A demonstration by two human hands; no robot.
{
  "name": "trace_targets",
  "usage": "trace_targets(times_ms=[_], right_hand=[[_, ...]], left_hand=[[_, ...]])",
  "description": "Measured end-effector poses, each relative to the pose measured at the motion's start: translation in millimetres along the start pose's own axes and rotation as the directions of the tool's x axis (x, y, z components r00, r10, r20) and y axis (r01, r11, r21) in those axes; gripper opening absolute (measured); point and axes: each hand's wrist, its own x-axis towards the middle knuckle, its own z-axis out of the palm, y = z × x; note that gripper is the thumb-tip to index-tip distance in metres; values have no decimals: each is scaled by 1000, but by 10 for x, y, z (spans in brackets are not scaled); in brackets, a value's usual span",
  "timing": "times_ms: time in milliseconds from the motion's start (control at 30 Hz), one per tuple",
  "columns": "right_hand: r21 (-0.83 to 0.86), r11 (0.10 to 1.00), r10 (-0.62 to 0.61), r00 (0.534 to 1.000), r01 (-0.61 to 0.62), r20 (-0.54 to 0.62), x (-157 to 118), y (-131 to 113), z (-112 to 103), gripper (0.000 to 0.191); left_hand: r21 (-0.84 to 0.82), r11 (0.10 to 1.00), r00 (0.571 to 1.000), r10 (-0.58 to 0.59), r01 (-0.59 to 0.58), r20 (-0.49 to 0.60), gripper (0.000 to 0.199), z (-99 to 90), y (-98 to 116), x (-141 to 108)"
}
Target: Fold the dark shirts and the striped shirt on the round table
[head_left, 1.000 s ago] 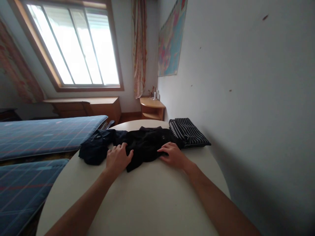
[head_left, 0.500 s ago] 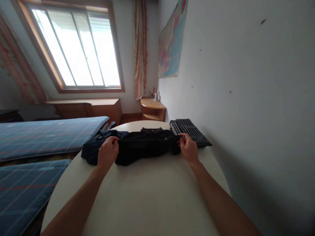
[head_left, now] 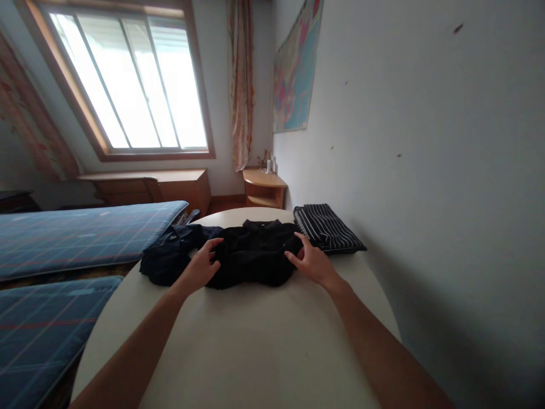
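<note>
While the fingers of the left hand [head_left: 200,266] lie spread and flat against the left end of the black garment [head_left: 254,254], those of the right hand [head_left: 313,262] rest just as loosely parted on its right end, neither hand pinching or clamped on cloth. Between the two palms the black garment sits gathered into a compact, roughly rectangular bundle at the far side of the round table [head_left: 255,352], its collar turned toward the wall. Judging from that shape, the folding looks mostly done, and what seems left is pressing the bundle flat and squaring its edges. Just beside the right hand lies a striped garment [head_left: 327,227], already folded into a neat stack. On the other side a dark rumpled garment [head_left: 164,258] lies loose at the table's edge, touching the black one, apparently not yet folded. Beyond the table are a bed with a blue checked cover [head_left: 80,233], a window [head_left: 128,79] and a wall map [head_left: 296,65]. A tiny pale speck near the collar may be a label, but nothing there can be read, nor can the map's lettering.
</note>
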Motion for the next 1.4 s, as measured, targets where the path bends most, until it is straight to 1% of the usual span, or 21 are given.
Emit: trace_targets(times_ms=[100,167,233,333,400,467,533,600,667,700,767,867,933,1000,1067,1133,1200,1233,1300,1367,1400], right_hand=[[-56,998,13,994,-7,109,-50,-48,4,84],[-39,999,8,986,-2,168,-72,-68,35,89],[15,1000,-2,987,-1,162,-73,-72,67,87],[180,983,11,999,-17,35,-31,-33,66,71],[337,941,63,994,-30,-86,17,35,22,58],[476,879,146,965,-26,-217,72,138,-46,48],[559,829,230,915,-5,-333,121,266,-112,45],[598,801,275,876,18,-395,156,389,-146,43],[596,801,255,871,54,-420,170,471,-131,41],[586,807,220,883,75,-415,169,491,-107,40],[532,840,116,923,106,-366,152,489,-43,41],[326,933,-63,961,152,-269,102,423,32,47],[161,971,-133,960,176,-246,62,368,33,50],[57,992,-90,956,110,-278,17,316,-9,51],[-16,999,36,947,-44,-320,-34,266,-81,50],[-103,972,174,943,-210,-283,-92,222,-159,43],[-229,921,286,947,-314,-149,-151,192,-212,38],[-290,896,332,941,-337,-69,-178,184,-223,40],[-371,868,382,921,-330,74,-219,186,-213,46],[-376,883,368,911,-281,185,-238,208,-175,39],[-357,897,350,912,-261,212,-237,225,-155,34]], left_hand=[[-63,998,996,-30,25,-79,60,-30,22,25],[-78,995,986,-73,62,-152,51,-68,34,46],[-78,992,972,-114,100,-205,44,-113,56,57],[-40,994,946,-107,100,-307,37,-185,113,44],[-8,996,909,-81,85,-410,37,-239,154,23],[31,996,852,-56,85,-521,38,-297,172,8],[68,992,800,-47,109,-598,36,-345,157,6],[68,988,777,-69,142,-626,32,-368,113,18],[52,986,781,-94,160,-617,27,-357,59,38],[45,986,791,-103,162,-603,26,-341,35,48],[13,985,831,-137,171,-539,29,-300,-4,65],[-57,974,895,-224,219,-386,57,-245,-34,79],[-56,970,909,-243,238,-337,77,-226,-49,77],[-32,965,905,-255,260,-340,87,-221,-72,60],[-8,956,889,-276,293,-365,92,-228,-117,25],[29,946,875,-287,323,-389,94,-240,-185,-27],[75,932,875,-303,355,-377,95,-248,-264,-87],[91,924,879,-319,371,-354,92,-248,-301,-115],[105,918,894,-339,382,-293,82,-239,-349,-162],[83,935,916,-316,345,-249,69,-221,-344,-190],[60,948,924,-289,312,-251,64,-213,-320,-196]])
